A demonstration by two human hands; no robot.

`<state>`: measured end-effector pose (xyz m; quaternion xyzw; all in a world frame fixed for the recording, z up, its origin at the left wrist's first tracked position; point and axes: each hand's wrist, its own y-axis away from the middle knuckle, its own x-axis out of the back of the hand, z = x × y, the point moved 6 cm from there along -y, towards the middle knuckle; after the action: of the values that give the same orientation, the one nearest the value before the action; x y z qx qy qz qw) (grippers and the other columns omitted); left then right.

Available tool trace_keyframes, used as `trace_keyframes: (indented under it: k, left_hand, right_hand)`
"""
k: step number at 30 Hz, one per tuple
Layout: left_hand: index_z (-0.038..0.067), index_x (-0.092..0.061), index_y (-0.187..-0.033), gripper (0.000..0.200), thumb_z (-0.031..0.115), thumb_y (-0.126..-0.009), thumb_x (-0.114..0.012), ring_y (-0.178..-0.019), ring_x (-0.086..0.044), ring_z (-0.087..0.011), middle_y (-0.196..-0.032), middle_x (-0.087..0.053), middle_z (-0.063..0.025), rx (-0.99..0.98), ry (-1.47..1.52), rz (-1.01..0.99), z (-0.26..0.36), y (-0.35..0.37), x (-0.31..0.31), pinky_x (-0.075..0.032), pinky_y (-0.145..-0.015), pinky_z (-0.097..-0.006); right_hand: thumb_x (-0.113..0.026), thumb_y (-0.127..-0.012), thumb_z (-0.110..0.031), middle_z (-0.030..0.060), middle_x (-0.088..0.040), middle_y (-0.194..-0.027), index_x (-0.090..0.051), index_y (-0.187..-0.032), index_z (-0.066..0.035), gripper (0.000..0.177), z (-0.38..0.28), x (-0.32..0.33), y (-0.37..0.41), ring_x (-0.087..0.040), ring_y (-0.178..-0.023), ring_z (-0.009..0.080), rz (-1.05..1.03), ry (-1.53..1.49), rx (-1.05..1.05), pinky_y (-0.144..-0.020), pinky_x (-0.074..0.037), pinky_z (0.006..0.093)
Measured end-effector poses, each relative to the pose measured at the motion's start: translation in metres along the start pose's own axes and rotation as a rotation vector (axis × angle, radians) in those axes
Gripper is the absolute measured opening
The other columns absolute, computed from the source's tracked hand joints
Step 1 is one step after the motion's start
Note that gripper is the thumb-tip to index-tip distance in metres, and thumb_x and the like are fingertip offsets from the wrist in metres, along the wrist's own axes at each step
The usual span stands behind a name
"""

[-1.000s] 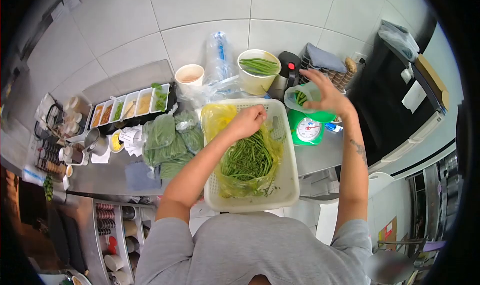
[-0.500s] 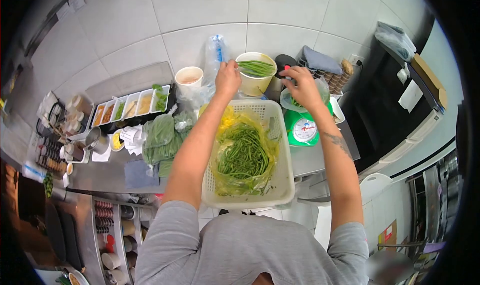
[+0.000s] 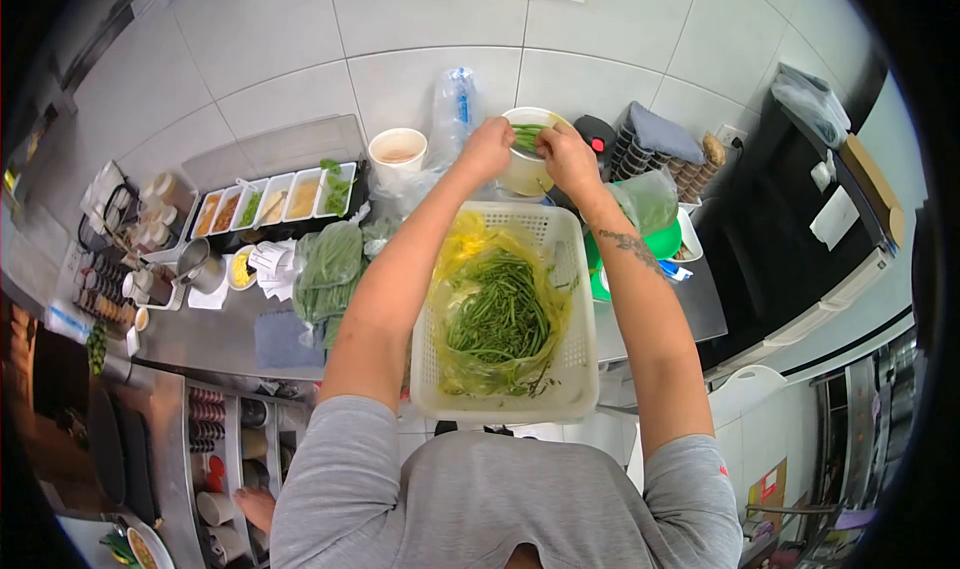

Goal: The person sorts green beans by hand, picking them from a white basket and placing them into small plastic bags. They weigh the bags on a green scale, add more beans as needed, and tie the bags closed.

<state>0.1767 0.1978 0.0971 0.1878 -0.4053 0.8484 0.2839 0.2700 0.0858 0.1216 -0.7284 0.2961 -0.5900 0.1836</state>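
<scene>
Both hands are held out past the basket, meeting over a round cream tub (image 3: 525, 176) at the back of the table (image 3: 200, 334). Nearest the body, a white perforated plastic basket (image 3: 575, 369) is lined with a crinkled yellow plastic bag (image 3: 455, 249), in which a heap of long green beans (image 3: 497, 309) is laid lengthwise, away from the body. Beyond it stands the tub, smooth-walled and open. A small bundle of beans (image 3: 527, 135) is seen at its mouth, its long axis running roughly left to right between the two hands. The left hand (image 3: 487, 149) is placed at the left rim and the right hand (image 3: 565, 159) at the right. Both appear pinched on the bundle, about equally near. A green scale (image 3: 655, 244) is partly hidden under the right forearm, and a paper cup (image 3: 397, 152) is set left of the tub.
</scene>
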Motion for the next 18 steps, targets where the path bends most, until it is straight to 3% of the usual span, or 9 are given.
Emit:
trace_keyframes:
  k: [2,5,7,9,11,12,14,16,18]
  left_hand:
    - [-0.001,-0.055,-0.09,0.012,0.01,-0.083,-0.054,-0.06,-0.054,-0.0172,-0.069,-0.053,-0.0072,0.286,0.489,-0.167,-0.004,0.0,-0.002,-0.044,-0.054,-0.0322]
    - [-0.001,-0.055,-0.089,0.013,0.011,-0.084,-0.055,-0.054,-0.045,-0.0086,-0.061,-0.047,-0.0013,0.303,0.754,-0.011,0.01,0.013,0.023,-0.039,-0.05,-0.0252]
    - [-0.001,-0.057,-0.085,0.011,0.01,-0.082,-0.055,-0.055,-0.05,-0.0122,-0.064,-0.052,-0.0042,0.326,0.662,-0.081,0.01,0.033,0.034,-0.041,-0.051,-0.0285]
    - [-0.001,-0.058,-0.082,0.01,0.008,-0.08,-0.055,-0.058,-0.054,-0.017,-0.067,-0.057,-0.0083,0.316,0.451,-0.226,0.002,0.054,0.038,-0.044,-0.055,-0.0322]
    - [-0.001,-0.059,-0.079,0.009,0.008,-0.078,-0.055,-0.064,-0.059,-0.0232,-0.072,-0.061,-0.0137,0.275,0.114,-0.441,-0.016,0.08,0.027,-0.047,-0.06,-0.0362]
    - [-0.001,-0.059,-0.081,0.01,0.008,-0.078,-0.056,-0.067,-0.059,-0.0245,-0.073,-0.061,-0.0143,0.194,-0.038,-0.434,-0.01,0.088,0.029,-0.047,-0.062,-0.0358]
    - [-0.002,-0.059,-0.085,0.014,0.01,-0.078,-0.057,-0.072,-0.059,-0.0271,-0.074,-0.061,-0.0155,0.039,-0.341,-0.414,0.004,0.105,0.033,-0.047,-0.068,-0.0351]
    - [0.0,-0.061,-0.083,0.014,0.012,-0.078,-0.057,-0.075,-0.06,-0.0314,-0.078,-0.061,-0.0192,0.044,-0.208,-0.353,0.01,0.11,0.03,-0.048,-0.07,-0.0389]
    - [0.001,-0.062,-0.086,0.016,0.014,-0.08,-0.058,-0.078,-0.06,-0.0322,-0.084,-0.061,-0.02,0.066,-0.109,-0.412,0.02,0.112,0.021,-0.048,-0.072,-0.04]
  right_hand:
    - [-0.061,-0.076,-0.007,0.0113,-0.057,-0.084,-0.062,-0.088,-0.006,0.012,0.002,-0.002,-0.003,-0.058,-0.087,0.0315,0.0,-0.022,0.03,-0.072,-0.049,0.0428]
    - [-0.059,-0.079,-0.006,0.0122,-0.059,-0.086,-0.062,-0.096,-0.007,0.018,0.012,-0.004,-0.005,-0.06,-0.084,0.029,0.002,-0.171,0.032,-0.073,-0.049,0.0386]
    - [-0.056,-0.081,-0.006,0.0126,-0.061,-0.087,-0.062,-0.103,-0.006,0.022,0.007,0.024,-0.008,-0.061,-0.081,0.0263,0.056,-0.4,-0.023,-0.073,-0.049,0.0348]
    - [-0.047,-0.092,-0.008,0.0074,-0.062,-0.097,-0.058,-0.112,-0.002,0.024,0.006,0.067,-0.006,-0.059,-0.08,0.0131,-0.012,-0.575,-0.132,-0.074,-0.048,0.0265]
    - [-0.043,-0.087,0.0,0.0068,-0.063,-0.104,-0.059,-0.112,-0.004,0.03,0.016,0.11,0.011,-0.058,-0.086,0.0131,-0.049,-0.684,-0.149,-0.079,-0.047,0.0251]
    - [-0.048,-0.081,0.003,0.0087,-0.062,-0.108,-0.059,-0.112,-0.005,0.034,0.021,0.125,0.023,-0.059,-0.093,0.0188,-0.145,-0.584,-0.158,-0.086,-0.045,0.0278]
    - [-0.056,-0.076,0.001,0.0095,-0.063,-0.106,-0.061,-0.11,-0.008,0.036,0.005,0.137,0.05,-0.06,-0.092,0.024,-0.085,-0.166,0.191,-0.085,-0.046,0.0314]
    - [-0.061,-0.072,0.0,0.0102,-0.064,-0.104,-0.062,-0.107,-0.009,0.036,0.009,0.13,0.07,-0.06,-0.093,0.0286,-0.059,0.111,0.364,-0.084,-0.046,0.0346]
    - [-0.065,-0.071,-0.002,0.0108,-0.064,-0.101,-0.062,-0.104,-0.008,0.034,0.037,0.107,0.085,-0.06,-0.094,0.0315,-0.074,0.154,0.306,-0.083,-0.046,0.0368]
